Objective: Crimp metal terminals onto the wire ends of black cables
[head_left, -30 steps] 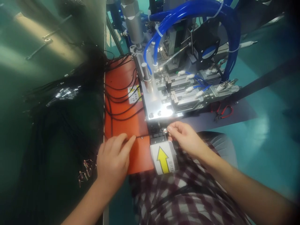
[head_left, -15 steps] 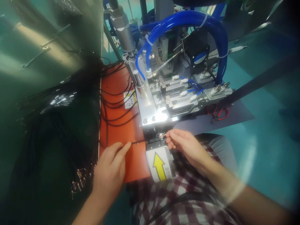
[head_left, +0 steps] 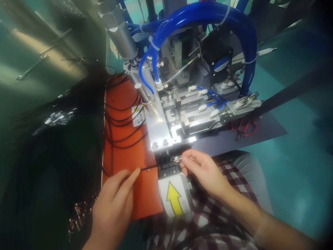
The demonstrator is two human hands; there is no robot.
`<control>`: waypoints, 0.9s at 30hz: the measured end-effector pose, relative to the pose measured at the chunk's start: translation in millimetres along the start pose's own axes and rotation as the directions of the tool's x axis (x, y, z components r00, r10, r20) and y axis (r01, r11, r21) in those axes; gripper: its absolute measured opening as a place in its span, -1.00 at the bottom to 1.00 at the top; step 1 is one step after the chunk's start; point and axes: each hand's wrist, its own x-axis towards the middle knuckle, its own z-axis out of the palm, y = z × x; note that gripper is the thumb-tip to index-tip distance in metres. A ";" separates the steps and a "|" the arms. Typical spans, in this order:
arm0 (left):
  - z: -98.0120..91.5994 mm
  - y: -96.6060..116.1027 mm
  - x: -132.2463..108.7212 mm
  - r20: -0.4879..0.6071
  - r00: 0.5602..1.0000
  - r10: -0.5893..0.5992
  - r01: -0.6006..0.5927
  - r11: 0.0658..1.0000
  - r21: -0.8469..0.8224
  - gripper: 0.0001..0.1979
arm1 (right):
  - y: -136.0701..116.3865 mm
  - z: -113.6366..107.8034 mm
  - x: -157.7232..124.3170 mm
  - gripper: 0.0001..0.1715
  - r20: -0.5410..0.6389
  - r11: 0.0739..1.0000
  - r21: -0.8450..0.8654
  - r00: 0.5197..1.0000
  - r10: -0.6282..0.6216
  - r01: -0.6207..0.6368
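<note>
My left hand [head_left: 114,201] rests on the orange mat [head_left: 125,152], its fingers pinched on a thin black cable [head_left: 148,168] that runs right across a black clamp block [head_left: 169,168]. My right hand [head_left: 201,170] pinches the stripped wire end [head_left: 178,159] of that cable, just in front of the metal machine [head_left: 171,114]. A white plate with a yellow arrow [head_left: 174,198] sits below the clamp block, pointing toward the machine.
Blue air hoses [head_left: 208,14] loop over the machine. Several black cables [head_left: 119,118] lie across the orange mat, and a large bundle [head_left: 52,146] hangs at the left. Red-handled pliers [head_left: 244,128] lie on a dark sheet at the right.
The view has shifted, so the machine and mat sit further left and lower. Both hands keep their pinch on the cable at the clamp block; the right hand's fingertips have moved slightly left.
</note>
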 end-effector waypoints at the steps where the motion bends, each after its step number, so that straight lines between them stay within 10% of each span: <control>1: -0.2 0.0 -0.1 0.002 1.000 -0.002 0.002 1.000 -0.004 -0.32 | 1.0 -1.0 0.6 -0.71 0.007 0.999 0.041 1.000 0.012 -0.012; 20: 0.5 -0.9 -0.1 -0.030 0.999 0.019 -0.017 0.999 0.045 -0.51 | -8.7 4.4 7.2 -0.69 0.003 0.991 0.085 0.995 0.100 -0.100; 27: -1.4 4.0 1.5 -0.054 0.998 0.008 -0.005 0.998 0.055 -0.75 | 12.2 -36.1 -31.5 -0.49 -0.101 0.996 0.032 0.991 0.090 -0.087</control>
